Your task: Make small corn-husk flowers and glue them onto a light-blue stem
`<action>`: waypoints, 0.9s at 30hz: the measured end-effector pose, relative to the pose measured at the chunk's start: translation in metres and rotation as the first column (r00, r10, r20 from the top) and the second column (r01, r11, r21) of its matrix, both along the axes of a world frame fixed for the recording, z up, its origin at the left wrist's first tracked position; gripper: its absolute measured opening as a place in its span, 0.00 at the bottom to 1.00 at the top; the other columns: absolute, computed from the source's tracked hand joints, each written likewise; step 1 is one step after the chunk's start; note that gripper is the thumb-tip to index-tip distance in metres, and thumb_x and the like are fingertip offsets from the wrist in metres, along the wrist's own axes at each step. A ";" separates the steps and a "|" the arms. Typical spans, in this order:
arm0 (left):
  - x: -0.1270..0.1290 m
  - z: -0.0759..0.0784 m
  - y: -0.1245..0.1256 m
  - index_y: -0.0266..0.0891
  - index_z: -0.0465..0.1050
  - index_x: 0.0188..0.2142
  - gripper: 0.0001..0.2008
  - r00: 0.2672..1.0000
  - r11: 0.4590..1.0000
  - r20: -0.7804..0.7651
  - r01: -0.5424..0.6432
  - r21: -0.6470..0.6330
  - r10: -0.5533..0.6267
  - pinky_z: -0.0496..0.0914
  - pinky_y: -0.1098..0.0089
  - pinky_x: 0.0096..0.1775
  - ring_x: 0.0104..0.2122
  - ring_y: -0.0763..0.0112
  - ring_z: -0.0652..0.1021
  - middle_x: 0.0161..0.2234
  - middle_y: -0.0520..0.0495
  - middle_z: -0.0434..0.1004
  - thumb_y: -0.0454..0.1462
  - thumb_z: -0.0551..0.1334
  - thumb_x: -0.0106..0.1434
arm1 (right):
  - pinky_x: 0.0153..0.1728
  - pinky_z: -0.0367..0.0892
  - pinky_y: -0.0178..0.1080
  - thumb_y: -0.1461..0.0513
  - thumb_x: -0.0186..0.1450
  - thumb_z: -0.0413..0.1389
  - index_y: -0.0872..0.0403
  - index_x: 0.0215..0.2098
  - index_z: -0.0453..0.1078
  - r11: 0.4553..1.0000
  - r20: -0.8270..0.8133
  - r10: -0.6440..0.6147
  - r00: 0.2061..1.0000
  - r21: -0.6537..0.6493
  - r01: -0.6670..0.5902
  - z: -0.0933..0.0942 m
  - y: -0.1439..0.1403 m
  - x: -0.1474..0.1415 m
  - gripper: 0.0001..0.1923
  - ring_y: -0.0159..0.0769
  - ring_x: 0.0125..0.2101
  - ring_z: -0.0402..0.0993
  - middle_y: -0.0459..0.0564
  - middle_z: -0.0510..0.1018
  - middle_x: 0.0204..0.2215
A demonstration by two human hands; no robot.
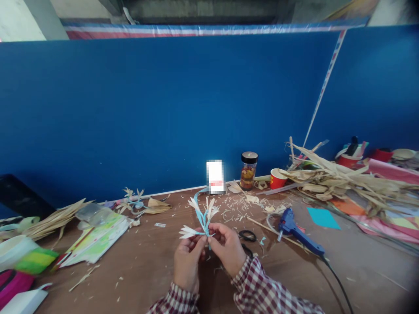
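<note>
Your left hand (187, 260) and right hand (227, 247) meet just above the near edge of the table (157, 270), checked sleeves at the wrists. Both hands pinch the blue stem of a flower sprig (200, 218), fingertips closed on it from either side; its pale husk petals fan upward and to the left. Just right of your right hand: scissors (248, 236), then a blue glue gun (299, 235) lying on its side. Husk shavings (235, 209) scattered beyond. Farther back, by the blue partition: a jar (248, 170), a red cup (277, 179), a heap of dried husks (340, 179).
</note>
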State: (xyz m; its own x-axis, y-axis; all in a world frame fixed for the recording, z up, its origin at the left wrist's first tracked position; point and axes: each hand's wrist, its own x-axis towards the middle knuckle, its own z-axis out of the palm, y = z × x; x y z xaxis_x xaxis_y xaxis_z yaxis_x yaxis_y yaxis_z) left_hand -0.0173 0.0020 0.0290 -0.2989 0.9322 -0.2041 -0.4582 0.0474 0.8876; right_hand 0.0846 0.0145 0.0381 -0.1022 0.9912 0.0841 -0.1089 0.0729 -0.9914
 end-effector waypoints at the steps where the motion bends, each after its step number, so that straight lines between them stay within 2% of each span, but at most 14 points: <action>1: 0.000 0.000 0.000 0.34 0.72 0.34 0.19 1.000 1.000 0.007 0.002 0.000 -0.002 0.61 0.82 0.17 0.15 0.84 0.67 0.23 0.52 0.74 0.35 0.69 0.40 | 0.29 0.67 0.37 0.65 0.53 0.54 0.58 0.40 0.68 1.000 0.004 0.005 1.000 -0.001 -0.005 0.001 0.000 0.000 0.15 0.35 0.28 0.70 0.53 0.75 0.32; 8: 0.002 0.006 -0.002 0.33 0.73 0.30 0.14 0.998 0.999 0.045 0.045 -0.027 -0.044 0.58 0.83 0.16 0.14 0.85 0.63 0.14 0.57 0.66 0.37 0.68 0.42 | 0.29 0.66 0.35 0.66 0.53 0.53 0.57 0.39 0.68 1.000 0.018 -0.016 1.000 0.011 0.016 0.005 -0.001 0.001 0.14 0.33 0.28 0.69 0.51 0.75 0.32; 18: 0.000 0.006 -0.003 0.34 0.74 0.32 0.15 0.995 0.997 0.049 0.082 0.001 -0.082 0.58 0.83 0.17 0.15 0.86 0.63 0.18 0.56 0.68 0.37 0.68 0.43 | 0.30 0.65 0.34 0.66 0.53 0.53 0.58 0.38 0.67 1.000 0.022 -0.015 1.000 0.024 0.014 -0.001 0.002 0.003 0.13 0.31 0.28 0.68 0.49 0.72 0.28; 22: 0.000 0.006 -0.002 0.34 0.73 0.32 0.14 0.994 0.995 0.036 0.099 0.003 -0.099 0.59 0.83 0.18 0.15 0.87 0.64 0.23 0.53 0.72 0.35 0.68 0.43 | 0.31 0.65 0.34 0.66 0.53 0.53 0.58 0.38 0.67 0.999 0.013 -0.015 1.000 0.030 0.015 -0.001 0.001 0.003 0.13 0.31 0.28 0.68 0.49 0.72 0.29; 27: 0.000 0.004 -0.001 0.33 0.73 0.28 0.12 0.995 0.996 0.044 0.088 0.017 -0.089 0.59 0.82 0.17 0.15 0.86 0.64 0.20 0.54 0.70 0.35 0.69 0.42 | 0.30 0.66 0.35 0.66 0.53 0.53 0.58 0.38 0.67 1.000 0.009 -0.010 1.000 0.024 0.010 -0.001 0.001 0.002 0.13 0.32 0.28 0.69 0.50 0.73 0.29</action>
State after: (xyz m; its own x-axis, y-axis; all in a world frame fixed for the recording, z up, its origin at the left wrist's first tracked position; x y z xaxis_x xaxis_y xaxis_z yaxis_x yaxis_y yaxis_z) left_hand -0.0170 0.0008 0.0331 -0.2060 0.9577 -0.2010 -0.4922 0.0761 0.8671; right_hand 0.0869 0.0153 0.0376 -0.0935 0.9898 0.1070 -0.0994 0.0977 -0.9902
